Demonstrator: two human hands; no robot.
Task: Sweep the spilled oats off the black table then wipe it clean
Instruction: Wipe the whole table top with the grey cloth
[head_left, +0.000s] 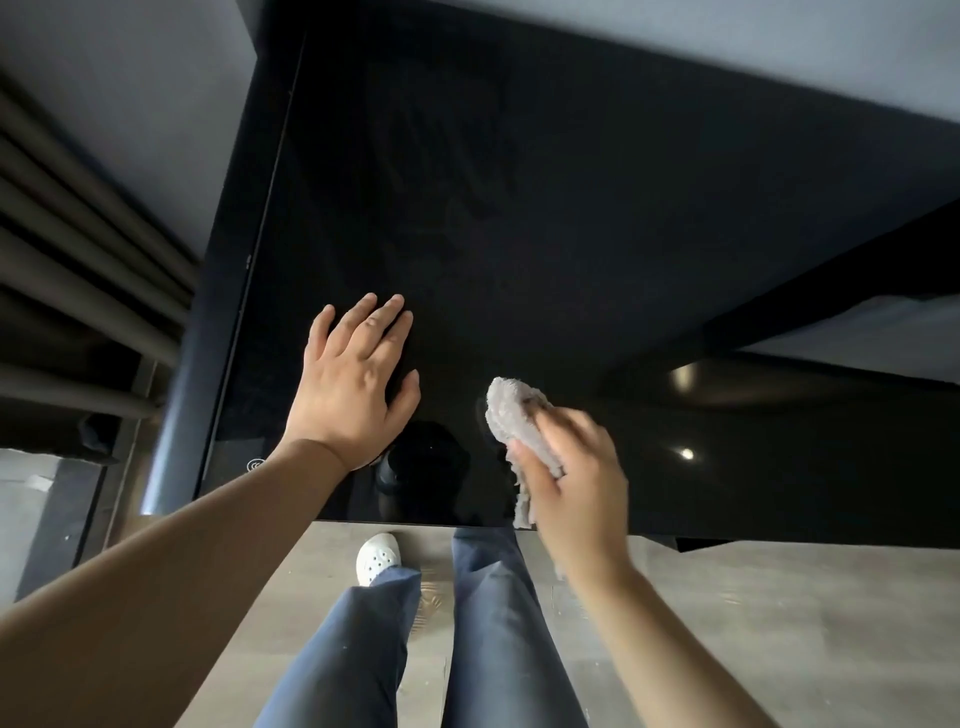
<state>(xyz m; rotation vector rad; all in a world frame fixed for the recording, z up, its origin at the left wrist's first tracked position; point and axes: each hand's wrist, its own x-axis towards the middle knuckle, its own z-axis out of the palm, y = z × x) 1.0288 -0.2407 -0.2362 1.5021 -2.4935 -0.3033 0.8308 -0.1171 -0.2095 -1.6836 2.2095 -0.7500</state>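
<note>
Left hand (353, 384) and right hand (576, 483) bare, forearms (171, 566) bare, loose blue-grey trousers (493, 634), one white clog (377, 558) with round holes on top

Black table (545, 234) bears a left hand (353, 384) and grey cloth (511, 415).

Two hands at the near edge of the glossy black table (519, 208) — one flat, one gripping a cloth.

From my station I see the left hand (358, 384) spread palm-down on the tabletop, fingers straight. Just beside it the right hand (576, 483) grips a crumpled grey fluffy cloth (511, 413), too blurred for me to tell whether it touches the surface. Below the table edge — blue trouser legs (498, 623) and a white perforated shoe (378, 558) on the grey floor (779, 623).
</note>
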